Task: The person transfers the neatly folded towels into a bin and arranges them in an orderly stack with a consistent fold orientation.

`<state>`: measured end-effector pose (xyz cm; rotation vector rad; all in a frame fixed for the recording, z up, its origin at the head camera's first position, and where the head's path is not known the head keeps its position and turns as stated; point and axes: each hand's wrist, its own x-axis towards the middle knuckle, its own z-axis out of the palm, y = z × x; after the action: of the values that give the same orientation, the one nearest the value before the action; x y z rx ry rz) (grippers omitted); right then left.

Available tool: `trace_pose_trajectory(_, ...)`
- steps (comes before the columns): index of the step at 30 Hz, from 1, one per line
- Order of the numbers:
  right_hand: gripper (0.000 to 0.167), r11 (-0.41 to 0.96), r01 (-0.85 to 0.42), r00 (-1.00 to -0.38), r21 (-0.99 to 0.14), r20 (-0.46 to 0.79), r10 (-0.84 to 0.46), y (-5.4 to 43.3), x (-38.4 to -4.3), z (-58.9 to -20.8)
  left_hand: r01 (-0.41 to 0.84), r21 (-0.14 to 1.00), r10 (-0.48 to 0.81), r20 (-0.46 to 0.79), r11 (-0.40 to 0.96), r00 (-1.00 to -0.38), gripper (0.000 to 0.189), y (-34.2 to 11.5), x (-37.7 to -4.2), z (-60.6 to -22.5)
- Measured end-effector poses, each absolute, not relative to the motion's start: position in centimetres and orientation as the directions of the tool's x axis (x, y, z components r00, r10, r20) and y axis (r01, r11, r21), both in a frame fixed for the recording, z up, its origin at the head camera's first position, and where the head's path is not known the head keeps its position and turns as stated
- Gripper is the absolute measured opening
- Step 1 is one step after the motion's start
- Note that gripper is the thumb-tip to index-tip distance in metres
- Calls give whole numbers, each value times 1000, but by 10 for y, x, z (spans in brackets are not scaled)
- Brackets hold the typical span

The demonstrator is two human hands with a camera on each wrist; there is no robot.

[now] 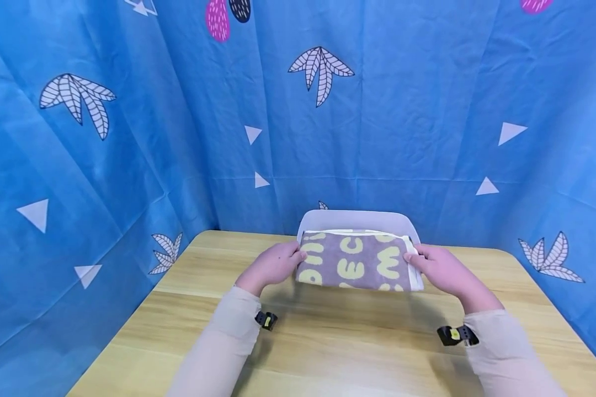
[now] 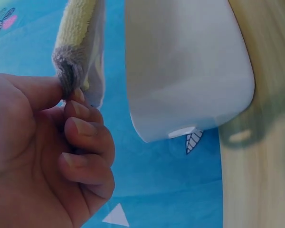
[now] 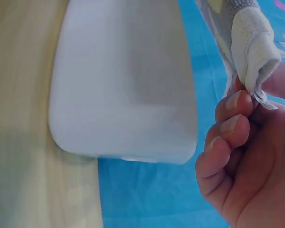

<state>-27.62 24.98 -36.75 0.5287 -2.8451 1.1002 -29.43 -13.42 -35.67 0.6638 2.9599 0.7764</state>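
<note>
A folded purple towel (image 1: 350,262) with pale yellow letters and a white edge is held up between both hands. My left hand (image 1: 274,262) pinches its left end between thumb and fingers. At the right end, by the white border, my right hand (image 1: 439,268) pinches it in the same manner. Just behind and below the towel stands a white plastic bin (image 1: 357,220); its far rim shows above the towel in the head view. Both wrist views show the bin's smooth outer wall (image 2: 190,71), apart from the fingers. What lies inside the bin is hidden.
The bin stands on a light wooden table (image 1: 347,353) near its far edge. Blue curtains (image 1: 402,110) printed with leaves and triangles hang behind and at both sides. Each wrist wears a small black camera on a strap.
</note>
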Motion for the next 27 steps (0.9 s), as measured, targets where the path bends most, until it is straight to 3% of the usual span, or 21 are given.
trace_pose_trajectory(13, 33, 773, -303, -950, -557, 106, -295, 250, -325, -351, 335, 401, 343, 54, 852, -938, 29, -121, -343, -349)
trace_pose_trajectory(27, 33, 828, -236, -971, -509, 98, -216, 247, -360, -363, 155, 419, 161, 22, 895, -987, 36, -97, -383, -362)
